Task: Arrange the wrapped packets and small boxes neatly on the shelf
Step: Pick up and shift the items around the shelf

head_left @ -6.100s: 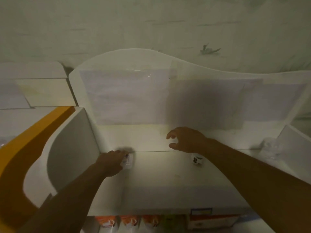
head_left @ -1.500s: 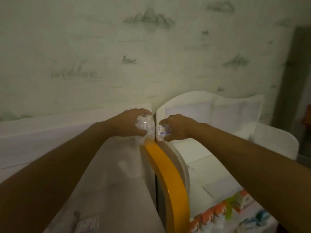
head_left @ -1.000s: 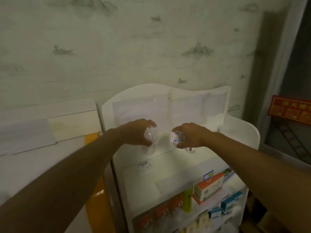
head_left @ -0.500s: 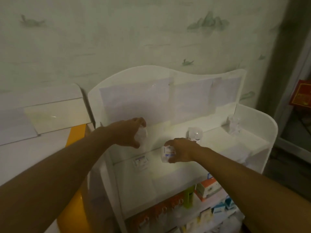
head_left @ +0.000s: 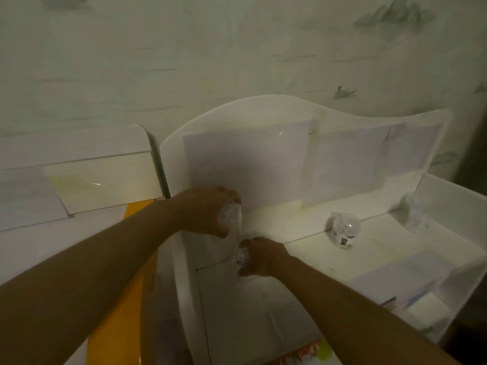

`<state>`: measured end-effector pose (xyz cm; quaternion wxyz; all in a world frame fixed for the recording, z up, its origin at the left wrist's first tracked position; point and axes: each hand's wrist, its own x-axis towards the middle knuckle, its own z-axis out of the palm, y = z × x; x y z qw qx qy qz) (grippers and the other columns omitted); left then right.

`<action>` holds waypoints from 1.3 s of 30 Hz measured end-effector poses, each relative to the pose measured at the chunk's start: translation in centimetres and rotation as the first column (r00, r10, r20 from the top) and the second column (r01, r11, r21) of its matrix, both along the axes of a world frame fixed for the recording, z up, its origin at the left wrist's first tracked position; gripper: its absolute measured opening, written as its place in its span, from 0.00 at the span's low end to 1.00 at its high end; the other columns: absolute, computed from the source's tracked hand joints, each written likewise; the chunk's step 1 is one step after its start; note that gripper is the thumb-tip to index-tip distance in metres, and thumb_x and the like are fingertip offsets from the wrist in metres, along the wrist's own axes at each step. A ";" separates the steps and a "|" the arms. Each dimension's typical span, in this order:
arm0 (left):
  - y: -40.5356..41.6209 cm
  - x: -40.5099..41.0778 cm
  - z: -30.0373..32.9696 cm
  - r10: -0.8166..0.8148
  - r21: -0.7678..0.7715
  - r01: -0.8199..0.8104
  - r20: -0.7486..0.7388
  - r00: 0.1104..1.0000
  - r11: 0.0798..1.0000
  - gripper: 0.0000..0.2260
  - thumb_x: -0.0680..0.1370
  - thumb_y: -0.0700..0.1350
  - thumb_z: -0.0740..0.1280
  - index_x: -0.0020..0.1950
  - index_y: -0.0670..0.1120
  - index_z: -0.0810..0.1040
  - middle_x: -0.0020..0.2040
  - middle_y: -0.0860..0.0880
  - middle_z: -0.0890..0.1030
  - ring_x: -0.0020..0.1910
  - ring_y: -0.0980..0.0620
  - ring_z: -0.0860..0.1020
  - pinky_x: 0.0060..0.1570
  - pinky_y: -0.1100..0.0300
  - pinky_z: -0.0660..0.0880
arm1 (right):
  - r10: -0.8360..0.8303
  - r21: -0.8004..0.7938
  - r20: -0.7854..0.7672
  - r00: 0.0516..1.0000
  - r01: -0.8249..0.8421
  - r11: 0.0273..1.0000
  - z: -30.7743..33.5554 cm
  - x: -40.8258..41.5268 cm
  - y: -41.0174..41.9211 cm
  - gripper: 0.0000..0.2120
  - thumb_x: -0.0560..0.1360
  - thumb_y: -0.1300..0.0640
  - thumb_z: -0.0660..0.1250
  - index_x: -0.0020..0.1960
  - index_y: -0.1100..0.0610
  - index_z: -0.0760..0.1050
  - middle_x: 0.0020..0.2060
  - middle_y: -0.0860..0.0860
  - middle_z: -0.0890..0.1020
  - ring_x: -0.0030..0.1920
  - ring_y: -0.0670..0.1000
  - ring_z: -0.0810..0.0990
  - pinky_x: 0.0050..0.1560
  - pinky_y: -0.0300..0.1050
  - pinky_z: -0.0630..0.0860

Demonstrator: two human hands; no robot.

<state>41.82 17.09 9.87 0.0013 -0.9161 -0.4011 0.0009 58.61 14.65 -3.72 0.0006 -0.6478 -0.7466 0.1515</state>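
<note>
My left hand point(head_left: 205, 212) grips a clear wrapped packet point(head_left: 232, 216) just above the back left corner of the white top shelf point(head_left: 263, 312). Lower and slightly right, my right hand point(head_left: 263, 256) holds a small box with a blue label point(head_left: 242, 256) down against the shelf surface near its left end. Another wrapped packet point(head_left: 342, 230) stands on the shelf toward the right, against the back panel. A further clear wrapped packet point(head_left: 415, 214) sits in the back right corner.
The shelf has a wavy white back panel point(head_left: 290, 154) covered with taped paper sheets and raised side walls point(head_left: 453, 201). A yellow-edged unit point(head_left: 118, 312) stands to the left. Orange and green boxes point(head_left: 311, 354) show on a lower shelf at the bottom edge.
Both hands carried their items from the left unit over to the white shelf. My right hand lowered the small box to the shelf's left end; my left hand moved toward the back left corner.
</note>
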 end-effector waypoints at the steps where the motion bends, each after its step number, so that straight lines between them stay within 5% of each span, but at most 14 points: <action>1: 0.2 -0.2 0.0 0.002 -0.012 -0.002 -0.004 1.000 1.000 0.33 0.67 0.58 0.73 0.69 0.57 0.66 0.63 0.56 0.73 0.60 0.53 0.74 0.59 0.53 0.75 | 0.001 -0.010 -0.005 1.000 -0.001 1.000 -0.3 -0.2 0.2 0.39 0.67 0.37 0.72 0.73 0.47 0.62 0.67 0.51 0.72 0.67 0.55 0.71 0.65 0.53 0.71; 10: 1.4 1.7 -0.7 -0.023 -0.057 0.022 -0.002 1.000 0.998 0.32 0.70 0.54 0.73 0.72 0.56 0.65 0.68 0.54 0.72 0.64 0.54 0.72 0.63 0.59 0.70 | 0.078 -0.055 -0.009 0.997 -0.078 0.995 -0.1 1.6 0.3 0.48 0.65 0.32 0.71 0.77 0.48 0.55 0.75 0.50 0.64 0.72 0.56 0.65 0.70 0.56 0.66; 17: 2.0 9.3 0.1 -0.090 -0.111 0.085 -0.045 0.995 0.990 0.34 0.70 0.55 0.75 0.73 0.51 0.65 0.68 0.52 0.71 0.64 0.52 0.72 0.61 0.62 0.69 | -0.019 0.028 0.067 0.998 0.017 0.999 4.9 12.2 0.0 0.33 0.74 0.39 0.67 0.74 0.47 0.62 0.72 0.49 0.67 0.72 0.53 0.66 0.69 0.52 0.67; 30: -0.3 29.2 0.1 -0.140 -0.119 0.129 -0.090 0.986 0.984 0.33 0.69 0.59 0.75 0.70 0.55 0.67 0.65 0.53 0.73 0.62 0.51 0.73 0.59 0.58 0.70 | -0.090 0.169 0.034 0.995 0.083 0.982 9.0 31.9 -2.0 0.26 0.74 0.41 0.66 0.70 0.46 0.68 0.65 0.47 0.74 0.66 0.50 0.71 0.63 0.49 0.71; 39: -0.2 31.3 -5.3 0.026 -0.208 -0.094 -0.311 0.950 0.974 0.33 0.69 0.60 0.73 0.71 0.56 0.64 0.66 0.53 0.72 0.64 0.50 0.72 0.61 0.55 0.70 | -0.044 0.113 -0.016 0.999 0.045 0.993 7.4 38.0 -1.9 0.24 0.75 0.42 0.66 0.69 0.47 0.69 0.64 0.47 0.76 0.65 0.49 0.72 0.65 0.48 0.71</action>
